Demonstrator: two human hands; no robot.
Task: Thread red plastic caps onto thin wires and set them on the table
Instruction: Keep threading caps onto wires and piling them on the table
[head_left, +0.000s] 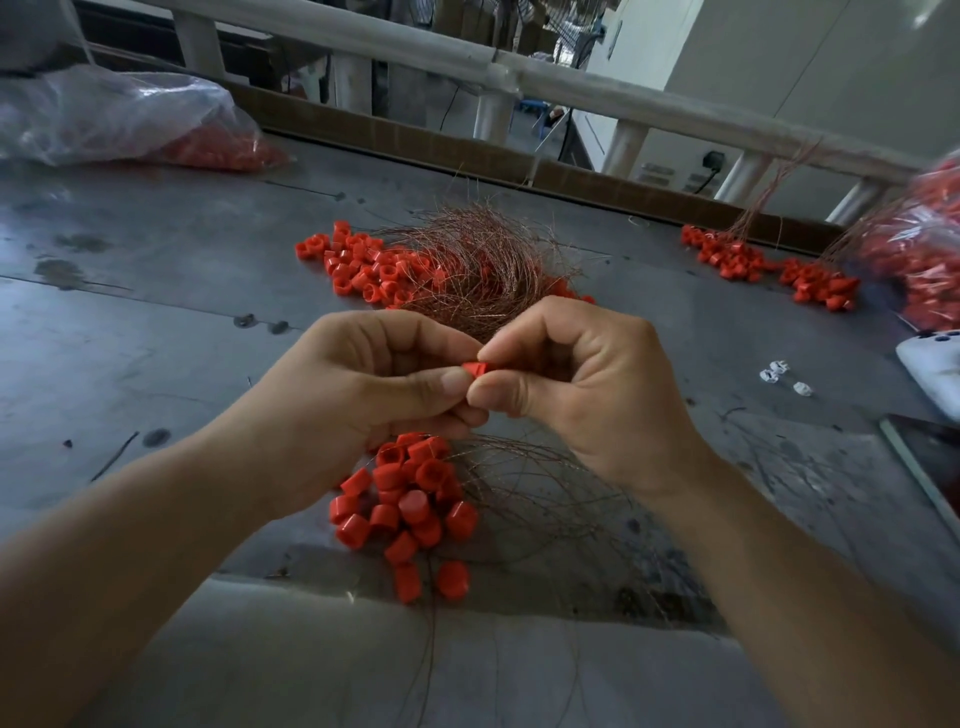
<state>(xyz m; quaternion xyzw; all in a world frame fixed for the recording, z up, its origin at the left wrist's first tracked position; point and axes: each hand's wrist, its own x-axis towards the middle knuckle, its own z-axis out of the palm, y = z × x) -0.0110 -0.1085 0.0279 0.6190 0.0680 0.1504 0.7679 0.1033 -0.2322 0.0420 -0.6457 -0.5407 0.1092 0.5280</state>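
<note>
Grey scuffed table (156, 322) strewn with red caps (410, 499), white railing (519, 73) behind

— How are the hands placed?
— Bare forearms (156, 525) reach forward; the left hand (374, 400) and the right hand (587, 395) meet fingertip to fingertip, fingers curled.
— Holding anything?
— Both pinch one red cap (475, 370) between them.

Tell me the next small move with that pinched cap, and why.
Probably feed the wire through the red cap: left hand and right hand both pinch it above the near pile of caps, not yet set down. The wire itself is too thin to see.
</note>
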